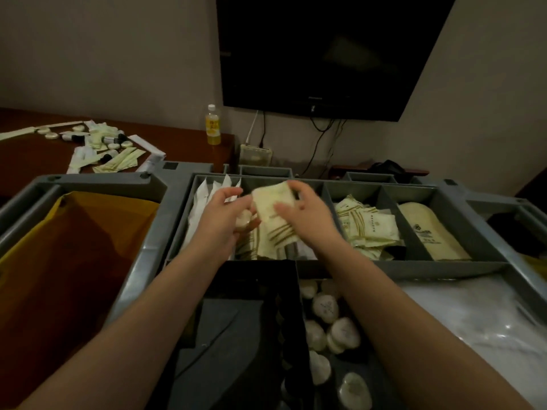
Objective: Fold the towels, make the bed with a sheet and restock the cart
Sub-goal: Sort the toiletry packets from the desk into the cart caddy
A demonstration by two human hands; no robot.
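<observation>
Wrapped soaps (325,309) fill the nearest bin of the cart (148,250). Over the middle bin, the right hand (302,211) pinches a cream packet (272,202) between thumb and fingers. The left hand (219,214) curls round a lone soap (245,221). Beyond are a desk (44,161), a bottle (213,125) and a TV (325,54).
</observation>
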